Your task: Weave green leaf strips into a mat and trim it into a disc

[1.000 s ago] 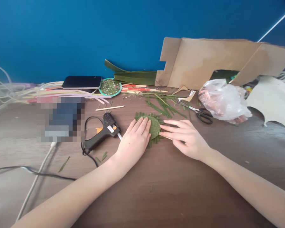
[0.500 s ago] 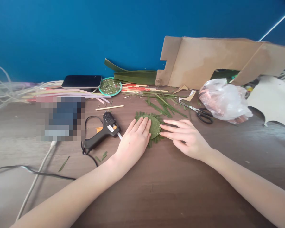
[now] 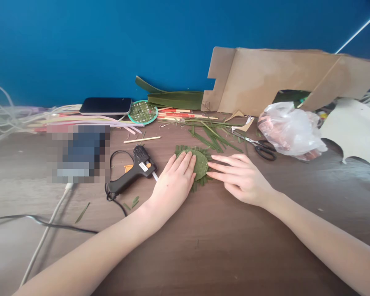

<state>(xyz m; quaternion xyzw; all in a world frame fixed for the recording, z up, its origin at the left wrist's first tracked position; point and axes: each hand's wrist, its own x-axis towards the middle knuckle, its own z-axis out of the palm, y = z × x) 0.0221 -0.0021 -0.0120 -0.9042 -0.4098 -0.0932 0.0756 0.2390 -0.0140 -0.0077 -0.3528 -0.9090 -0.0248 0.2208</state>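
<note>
A round green leaf piece [image 3: 201, 164] with a fringe of cut strips lies flat on the brown table [image 3: 203, 246]. My left hand [image 3: 174, 185] rests on its left half, fingers stretched out and pressing down. My right hand [image 3: 242, 179] lies flat to the right, fingertips touching the piece's right edge. Neither hand holds anything.
A black glue gun [image 3: 132, 170] with its cord lies just left of my left hand. Scissors [image 3: 260, 148], a plastic bag [image 3: 291, 131], cut green strips [image 3: 212, 137], cardboard [image 3: 274, 78], a phone [image 3: 106, 106], a round green lid [image 3: 143, 112] and long leaves [image 3: 175, 98] sit behind.
</note>
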